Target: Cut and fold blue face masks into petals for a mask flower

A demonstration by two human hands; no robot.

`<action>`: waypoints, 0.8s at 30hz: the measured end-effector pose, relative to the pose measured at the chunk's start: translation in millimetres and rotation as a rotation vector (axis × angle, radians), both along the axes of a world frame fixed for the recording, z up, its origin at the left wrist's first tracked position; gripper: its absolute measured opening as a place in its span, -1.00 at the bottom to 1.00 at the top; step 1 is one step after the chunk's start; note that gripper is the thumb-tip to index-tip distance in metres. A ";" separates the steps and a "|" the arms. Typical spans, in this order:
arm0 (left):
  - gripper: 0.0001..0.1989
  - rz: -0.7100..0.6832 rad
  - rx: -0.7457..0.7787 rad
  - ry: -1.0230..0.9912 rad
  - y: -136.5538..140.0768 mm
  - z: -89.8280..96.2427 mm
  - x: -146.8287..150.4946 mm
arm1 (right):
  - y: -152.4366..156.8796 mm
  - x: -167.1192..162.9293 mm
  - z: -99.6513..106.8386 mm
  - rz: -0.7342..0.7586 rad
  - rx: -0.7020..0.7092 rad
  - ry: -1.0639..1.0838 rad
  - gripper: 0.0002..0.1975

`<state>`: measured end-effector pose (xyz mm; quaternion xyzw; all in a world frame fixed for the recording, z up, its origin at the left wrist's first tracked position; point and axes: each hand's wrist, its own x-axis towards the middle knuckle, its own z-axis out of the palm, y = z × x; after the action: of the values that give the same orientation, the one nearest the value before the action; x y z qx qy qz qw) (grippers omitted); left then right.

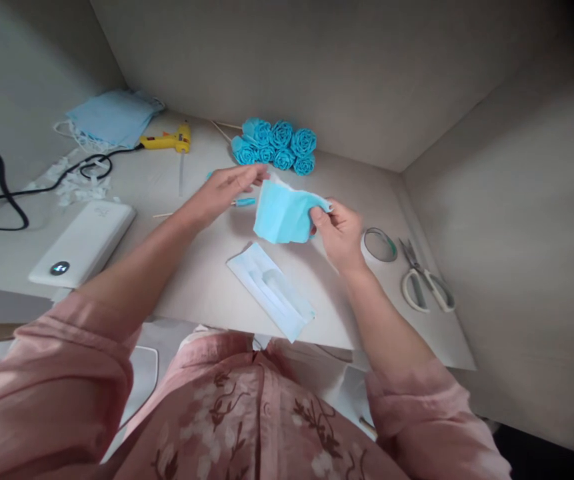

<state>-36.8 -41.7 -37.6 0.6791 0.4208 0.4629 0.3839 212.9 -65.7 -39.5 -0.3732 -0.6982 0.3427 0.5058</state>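
A bright blue face mask (287,212), with a white layer showing along its top edge, is held up over the table. My right hand (339,230) pinches its right side between thumb and fingers. At its upper left corner is my left hand (234,190), fingers stretched out; whether they touch the mask I cannot make out. Below it, a pale blue and white piece of mask (271,290) lies flat near the table's front edge. A small blue-wrapped stick end (245,202) rests under my left hand, partly hidden.
Several blue paper-like roses (281,135) lie at the back. To the left are a yellow glue gun (167,140), stacked masks (114,117), white scraps (79,180) and a white power bank (84,243). A tape roll (379,245) and scissors (423,277) lie right.
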 end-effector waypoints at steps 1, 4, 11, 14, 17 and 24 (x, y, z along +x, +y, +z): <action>-0.26 -0.095 -0.107 -0.112 -4.6 1.6 5.7 | -1.3 -1.2 1.6 0.004 0.003 -0.027 -0.52; -0.16 -0.275 -0.331 -0.289 -12.9 3.7 15.2 | 0.8 -2.4 2.0 -0.034 0.005 -0.076 -0.52; -0.34 -0.172 -0.282 -0.291 -10.8 -1.4 16.1 | 9.9 0.7 -7.6 -0.139 -0.072 -0.048 -0.68; -0.53 -0.053 -0.240 -0.259 -6.0 -6.7 15.4 | 10.2 0.4 -9.0 -0.145 -0.097 -0.039 -0.73; -0.65 0.055 -0.219 -0.246 -3.3 -6.7 14.3 | 9.9 -0.4 -8.8 -0.165 -0.106 -0.050 -0.74; -0.61 0.063 -0.215 -0.336 -4.9 -2.7 17.6 | 10.6 -1.1 -8.7 -0.241 -0.111 -0.006 -0.66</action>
<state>-19.3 -46.6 -40.3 0.5338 0.4192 0.5338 0.5043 211.7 -55.1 -48.2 -0.4828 -0.6296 0.3166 0.5199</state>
